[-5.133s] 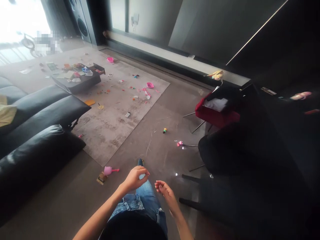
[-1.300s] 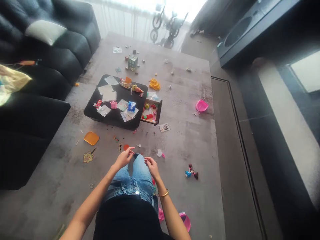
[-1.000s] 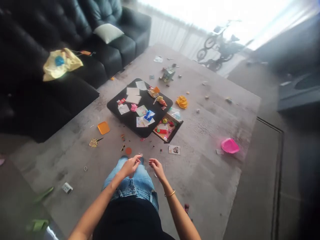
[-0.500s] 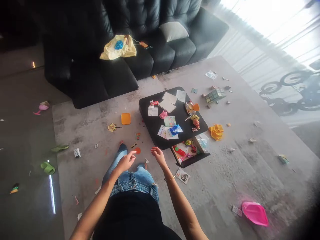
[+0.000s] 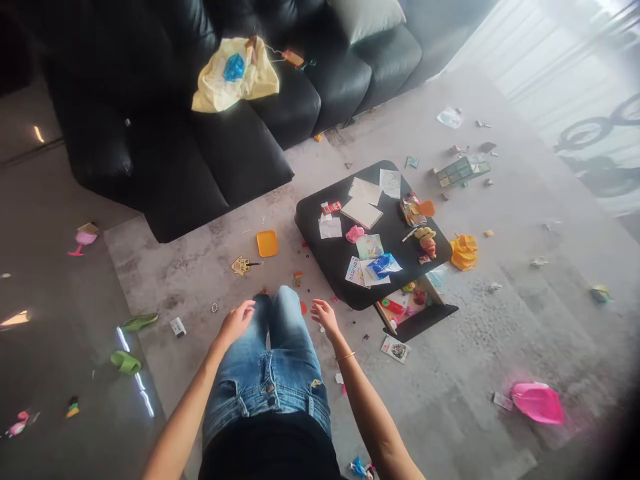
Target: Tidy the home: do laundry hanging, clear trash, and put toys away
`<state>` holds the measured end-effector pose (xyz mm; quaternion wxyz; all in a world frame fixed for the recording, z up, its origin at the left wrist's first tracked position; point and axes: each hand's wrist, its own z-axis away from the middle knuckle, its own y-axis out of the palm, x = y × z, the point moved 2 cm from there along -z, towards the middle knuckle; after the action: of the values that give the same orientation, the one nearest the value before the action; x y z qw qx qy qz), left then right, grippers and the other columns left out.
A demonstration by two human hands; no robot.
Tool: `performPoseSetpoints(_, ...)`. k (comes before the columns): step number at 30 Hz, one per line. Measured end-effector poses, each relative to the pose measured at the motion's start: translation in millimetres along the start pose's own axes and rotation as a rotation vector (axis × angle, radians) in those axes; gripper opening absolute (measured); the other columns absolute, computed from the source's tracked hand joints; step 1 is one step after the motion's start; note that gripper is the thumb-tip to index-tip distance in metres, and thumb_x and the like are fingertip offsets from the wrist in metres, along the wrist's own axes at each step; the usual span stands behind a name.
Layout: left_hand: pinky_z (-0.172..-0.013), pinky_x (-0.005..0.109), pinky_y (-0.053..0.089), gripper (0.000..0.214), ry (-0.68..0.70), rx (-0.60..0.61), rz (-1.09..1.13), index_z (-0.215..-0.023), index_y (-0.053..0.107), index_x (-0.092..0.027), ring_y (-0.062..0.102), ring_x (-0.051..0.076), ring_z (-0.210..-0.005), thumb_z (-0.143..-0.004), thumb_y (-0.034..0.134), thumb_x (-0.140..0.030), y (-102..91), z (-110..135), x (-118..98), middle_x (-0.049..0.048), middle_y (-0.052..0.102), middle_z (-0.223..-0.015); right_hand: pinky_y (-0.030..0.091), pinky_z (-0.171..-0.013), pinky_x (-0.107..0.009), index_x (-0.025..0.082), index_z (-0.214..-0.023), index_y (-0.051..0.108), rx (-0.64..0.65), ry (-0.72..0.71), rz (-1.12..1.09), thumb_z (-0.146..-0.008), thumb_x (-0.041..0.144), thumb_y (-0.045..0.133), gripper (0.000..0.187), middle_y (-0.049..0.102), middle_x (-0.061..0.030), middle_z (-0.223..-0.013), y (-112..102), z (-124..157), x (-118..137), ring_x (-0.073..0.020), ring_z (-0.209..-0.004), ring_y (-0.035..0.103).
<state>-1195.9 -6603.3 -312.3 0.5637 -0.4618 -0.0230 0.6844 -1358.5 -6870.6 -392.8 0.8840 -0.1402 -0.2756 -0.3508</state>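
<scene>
My left hand (image 5: pixel 236 319) hangs in front of my jeans with its fingers loosely curled and nothing in it. My right hand (image 5: pixel 325 317) is held out beside it, fingers apart and empty, a gold bangle on the wrist. Both hover above the grey rug (image 5: pixel 475 347), just short of a low black table (image 5: pixel 350 280) covered with papers and small toys. The table's drawer (image 5: pixel 413 313) stands pulled out, full of coloured bits.
A black leather sofa (image 5: pixel 210 153) with a yellow cloth (image 5: pixel 235 73) runs along the back. Small toys litter the rug: an orange lid (image 5: pixel 267 243), a pink dish (image 5: pixel 537 402), a card (image 5: pixel 395 349). Green slippers (image 5: pixel 125 361) lie on the shiny floor to the left.
I have walked across the room onto the rug and turned left, so the table and sofa have come into view. My hands have drifted slightly apart.
</scene>
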Motion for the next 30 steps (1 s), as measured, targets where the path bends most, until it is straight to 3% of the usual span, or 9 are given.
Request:
performPoseSetpoints(5, -0.097, 0.036, 0.053, 0.032, 0.007, 0.062, -0.014, -0.119, 0.063, -0.022, 0.070, 0.022, -0.108, -0.092, 0.046, -0.023, -14.8, -59, -4, 0.0085, 0.075, -0.113, 0.054, -0.064, -0.028, 0.020, -0.091, 0.067, -0.062, 0.080, -0.049, -0.067, 0.039, 0.064, 0.030, 0.071, -0.0063, -0.088, 12, -39, 20, -0.0180, -0.075, 0.068)
performPoseSetpoints(9, -0.096, 0.035, 0.053, 0.031, -0.013, 0.089, -0.003, -0.117, 0.065, -0.022, 0.070, 0.021, -0.107, -0.092, 0.046, -0.022, -19.0, -99, -17, 0.0081, 0.075, -0.113, 0.053, -0.067, -0.027, 0.020, -0.089, 0.069, -0.043, 0.099, -0.047, -0.064, 0.039, 0.068, 0.031, 0.073, -0.0063, -0.087, 32, -80, 53, -0.0186, -0.078, 0.069)
performPoseSetpoints(15, -0.093, 0.033, 0.054, 0.029, -0.047, 0.052, 0.054, -0.112, 0.067, -0.023, 0.072, 0.021, -0.104, -0.091, 0.047, -0.021, -37.3, -145, -55, 0.0069, 0.077, -0.110, 0.051, -0.066, -0.027, 0.019, -0.087, 0.070, 0.066, 0.041, 0.003, -0.060, 0.040, 0.070, 0.034, 0.073, -0.0055, -0.081, 77, -133, 142, -0.0190, -0.075, 0.067)
performPoseSetpoints(19, -0.092, 0.031, 0.055, 0.030, -0.104, -0.056, 0.151, -0.113, 0.067, -0.023, 0.072, 0.020, -0.105, -0.092, 0.045, -0.023, -53.0, -155, -64, 0.0070, 0.077, -0.111, 0.051, -0.067, -0.028, 0.019, -0.085, 0.069, 0.171, -0.008, 0.101, -0.058, 0.040, 0.069, 0.034, 0.072, -0.0042, -0.078, 116, -167, 206, -0.0189, -0.074, 0.067)
performPoseSetpoints(24, -0.090, 0.031, 0.055, 0.030, -0.237, -0.240, 0.318, -0.111, 0.067, -0.022, 0.073, 0.020, -0.100, -0.090, 0.046, -0.028, -69.8, -136, -33, 0.0073, 0.077, -0.106, 0.051, -0.070, -0.029, 0.020, -0.084, 0.069, 0.325, -0.066, 0.248, -0.059, 0.042, 0.070, 0.033, 0.072, -0.0052, -0.080, 190, -190, 262, -0.0210, -0.079, 0.068)
performPoseSetpoints(30, -0.092, 0.036, 0.055, 0.036, -0.329, -0.431, 0.449, -0.111, 0.065, -0.020, 0.073, 0.022, -0.100, -0.089, 0.044, -0.039, -93.2, -113, 27, 0.0109, 0.077, -0.107, 0.050, -0.072, -0.030, 0.020, -0.085, 0.071, 0.485, -0.082, 0.323, -0.055, 0.046, 0.077, 0.040, 0.073, -0.0062, -0.084, 290, -180, 278, -0.0211, -0.080, 0.067)
